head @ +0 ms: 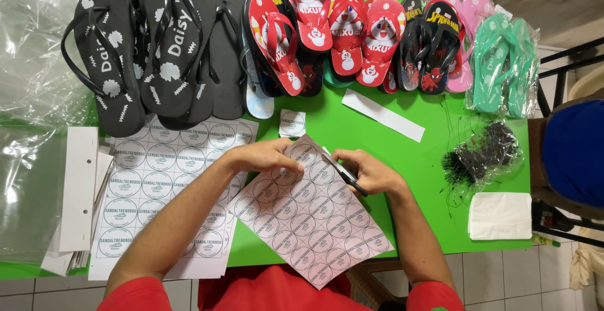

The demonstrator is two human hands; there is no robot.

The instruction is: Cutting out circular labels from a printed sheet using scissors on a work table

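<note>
You wear a red short-sleeved shirt; its sleeves end above your elbows, leaving both forearms bare. Your left hand (264, 157) and right hand (371, 171) are bare, without gloves.

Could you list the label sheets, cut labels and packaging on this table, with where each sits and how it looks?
Label sheet: held by left hand, white, rows of round grey stamps; right hand holds scissors.
Second label sheet: flat, left, white with larger circles.
Cut label: small white square, below red sandals.
Plastic bag: clear, holds green sandals, far right.
</note>
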